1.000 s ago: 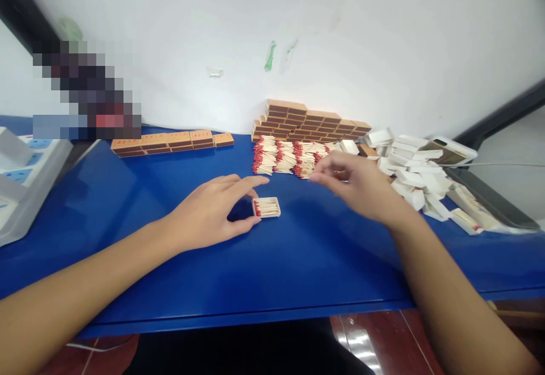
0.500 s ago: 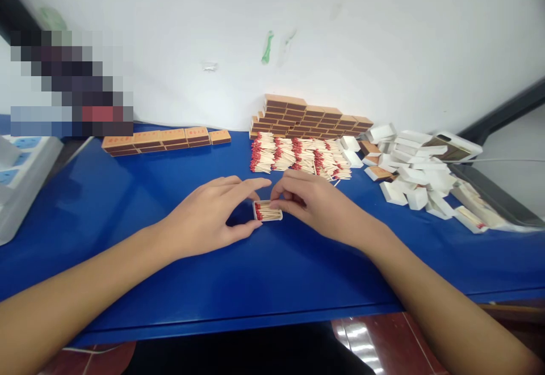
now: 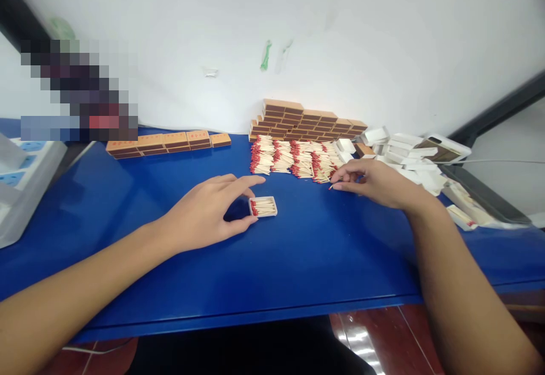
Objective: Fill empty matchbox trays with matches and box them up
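Note:
A small white matchbox tray (image 3: 263, 207) filled with red-tipped matches lies on the blue table (image 3: 170, 284). My left hand (image 3: 210, 210) grips it, forefinger at its far edge and thumb at its near left corner. My right hand (image 3: 374, 182) is off to the right at the near edge of the loose match pile (image 3: 298, 159), fingertips pinched on a match. Behind the pile stands a stack of brown matchboxes (image 3: 306, 120).
A row of brown matchboxes (image 3: 168, 142) lies at the back left. Empty white trays (image 3: 404, 153) are heaped at the right, beside a phone (image 3: 443, 149) and a dark flat device (image 3: 489, 196). A white power strip (image 3: 21, 176) sits at the far left.
My right hand put matches into the tray half a second ago, then moved back right to the pile. My left hand stayed on the tray.

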Motion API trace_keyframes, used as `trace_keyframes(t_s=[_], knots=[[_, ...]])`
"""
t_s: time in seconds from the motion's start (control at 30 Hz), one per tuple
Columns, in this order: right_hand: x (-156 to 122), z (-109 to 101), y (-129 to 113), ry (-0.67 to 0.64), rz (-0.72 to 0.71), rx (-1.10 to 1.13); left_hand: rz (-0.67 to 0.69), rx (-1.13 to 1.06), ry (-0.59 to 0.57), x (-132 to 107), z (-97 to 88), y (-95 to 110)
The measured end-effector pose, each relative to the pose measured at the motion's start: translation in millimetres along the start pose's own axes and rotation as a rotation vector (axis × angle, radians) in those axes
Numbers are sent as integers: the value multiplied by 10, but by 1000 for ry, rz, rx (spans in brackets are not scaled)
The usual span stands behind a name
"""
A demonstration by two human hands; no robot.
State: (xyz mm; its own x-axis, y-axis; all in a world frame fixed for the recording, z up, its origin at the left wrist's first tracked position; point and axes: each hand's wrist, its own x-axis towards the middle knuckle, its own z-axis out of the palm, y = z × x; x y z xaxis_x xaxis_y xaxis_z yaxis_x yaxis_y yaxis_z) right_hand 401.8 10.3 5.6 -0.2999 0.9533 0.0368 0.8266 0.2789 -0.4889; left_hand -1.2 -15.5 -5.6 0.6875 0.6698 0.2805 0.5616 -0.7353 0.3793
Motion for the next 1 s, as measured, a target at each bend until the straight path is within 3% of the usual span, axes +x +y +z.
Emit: trace_keyframes(t_s=[0.33, 0.5, 1.0], knots=[[52, 147, -63, -3, -62, -33, -30, -11, -13, 11, -17, -9], [68, 153, -43, 47, -65, -42, -21, -12, -7, 7, -14, -4], [63, 168, -82, -3, -48, -76, -8, -7, -5, 17, -8, -14]])
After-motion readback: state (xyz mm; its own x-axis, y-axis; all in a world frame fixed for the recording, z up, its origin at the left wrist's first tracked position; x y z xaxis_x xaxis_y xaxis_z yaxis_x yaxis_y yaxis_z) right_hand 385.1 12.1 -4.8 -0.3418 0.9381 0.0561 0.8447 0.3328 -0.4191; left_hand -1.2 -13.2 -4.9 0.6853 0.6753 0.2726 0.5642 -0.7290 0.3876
